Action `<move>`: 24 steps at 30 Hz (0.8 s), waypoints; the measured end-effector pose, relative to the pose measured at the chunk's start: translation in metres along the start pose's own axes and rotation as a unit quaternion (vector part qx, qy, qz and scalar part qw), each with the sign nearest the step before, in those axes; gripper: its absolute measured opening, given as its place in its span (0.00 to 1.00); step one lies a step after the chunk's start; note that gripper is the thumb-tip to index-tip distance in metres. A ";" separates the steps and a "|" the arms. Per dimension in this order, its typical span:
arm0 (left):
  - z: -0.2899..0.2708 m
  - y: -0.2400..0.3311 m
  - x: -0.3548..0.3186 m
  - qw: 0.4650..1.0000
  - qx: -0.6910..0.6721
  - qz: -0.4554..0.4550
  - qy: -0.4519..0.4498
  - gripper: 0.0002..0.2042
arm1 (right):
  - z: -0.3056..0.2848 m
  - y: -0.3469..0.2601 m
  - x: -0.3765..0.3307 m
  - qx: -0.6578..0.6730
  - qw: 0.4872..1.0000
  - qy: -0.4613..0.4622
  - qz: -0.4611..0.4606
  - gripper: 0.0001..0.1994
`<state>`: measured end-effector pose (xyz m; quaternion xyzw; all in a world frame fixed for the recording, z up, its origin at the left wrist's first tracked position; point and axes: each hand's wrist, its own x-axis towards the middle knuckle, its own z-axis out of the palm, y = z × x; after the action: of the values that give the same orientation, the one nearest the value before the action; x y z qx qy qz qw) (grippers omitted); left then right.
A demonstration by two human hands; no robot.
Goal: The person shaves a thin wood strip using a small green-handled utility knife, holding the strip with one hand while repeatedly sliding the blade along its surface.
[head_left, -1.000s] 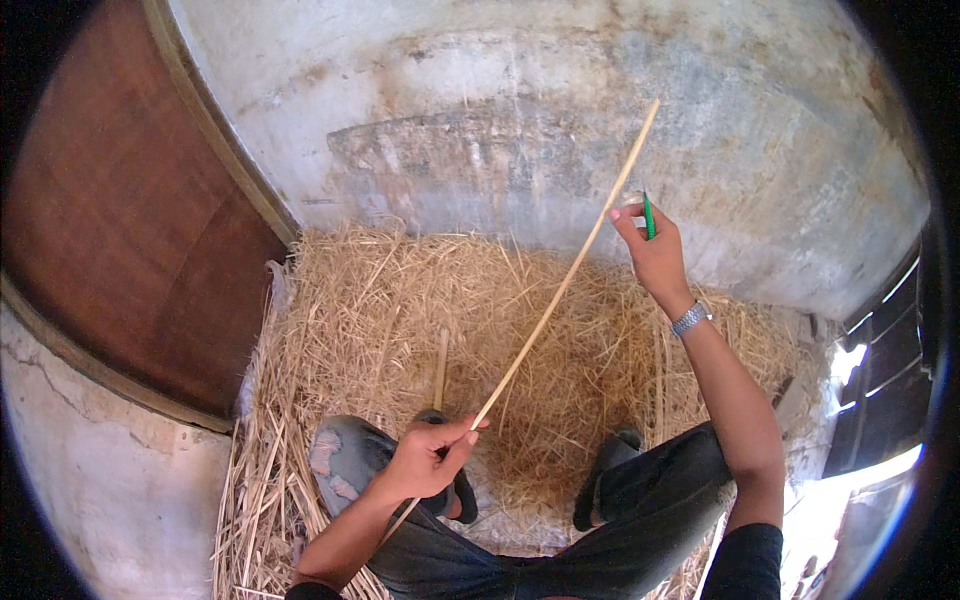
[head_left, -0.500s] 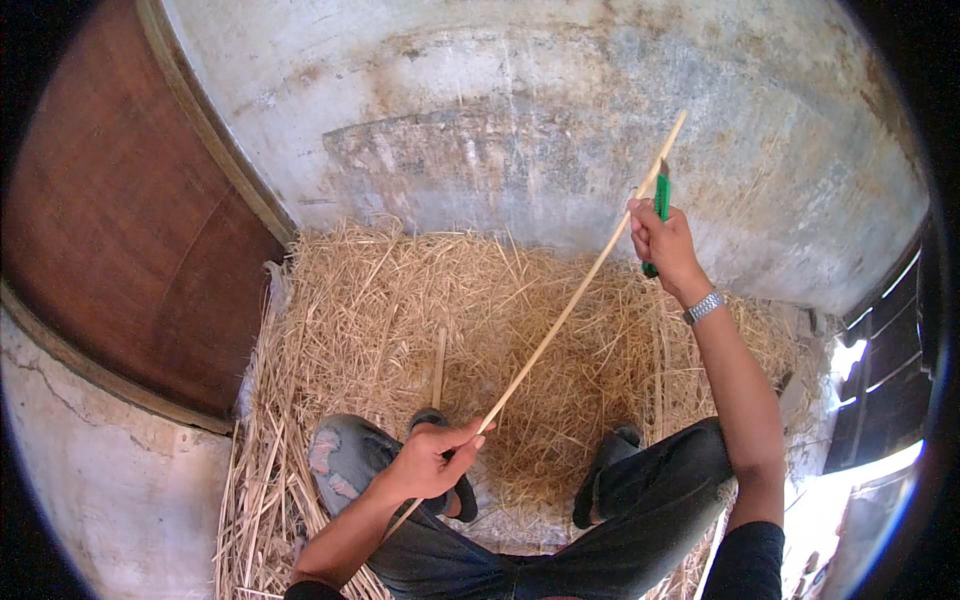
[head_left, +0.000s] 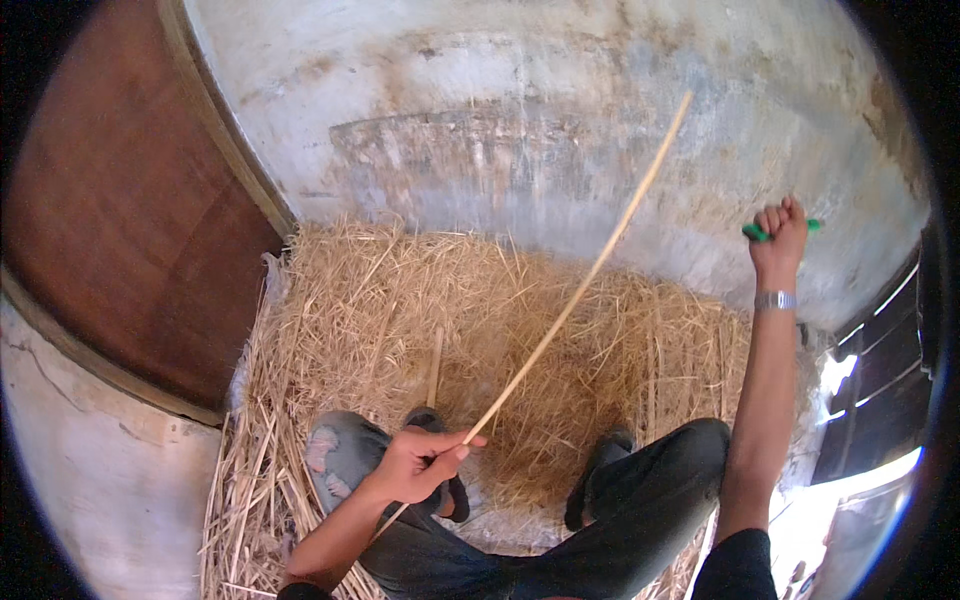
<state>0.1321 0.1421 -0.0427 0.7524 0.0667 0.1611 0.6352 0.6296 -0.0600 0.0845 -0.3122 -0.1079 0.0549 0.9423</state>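
A long, thin, pale wooden stick (head_left: pixel 578 290) slants up and to the right from my left hand (head_left: pixel 418 462), whose thumb and fingers are closed round its lower part. The stick's short lower end shows below that hand, over my left thigh. Its far tip stands up in front of the wall, touching nothing that I can see. Off to the right, apart from the stick, my right hand (head_left: pixel 782 232) is closed in a fist round a green utility knife (head_left: pixel 757 233). Both ends of the knife's handle stick out of the fist; its blade cannot be made out.
Loose straw-like shavings (head_left: pixel 400 290) cover the floor round my feet, with longer strips (head_left: pixel 245 500) at the left. A flat strip of wood (head_left: pixel 435 365) lies by my left foot. Ahead rises a stained pale wall (head_left: pixel 480 150); a brown wooden panel (head_left: pixel 130 200) stands at the left.
My right hand has moved right, away from the stick, and the knife in it has turned from upright to nearly level. My left hand still holds the stick, almost unmoved.
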 end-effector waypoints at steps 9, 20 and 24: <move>-0.004 0.003 0.000 0.995 -0.080 -0.055 -0.006 0.12 | 0.067 0.052 -0.113 -0.395 0.899 -0.189 0.032 0.16; 0.001 0.016 0.016 0.994 -0.080 -0.061 -0.045 0.13 | 0.079 0.082 -0.132 -0.419 0.883 -0.200 0.069 0.16; 0.019 0.026 0.037 0.991 -0.100 -0.083 -0.017 0.17 | 0.063 0.116 -0.172 -0.491 0.802 -0.333 0.070 0.14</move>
<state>0.1702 0.1313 -0.0145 0.6796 0.1017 0.1008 0.7194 0.4432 0.0394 0.0346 -0.7020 -0.4056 0.1612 0.5628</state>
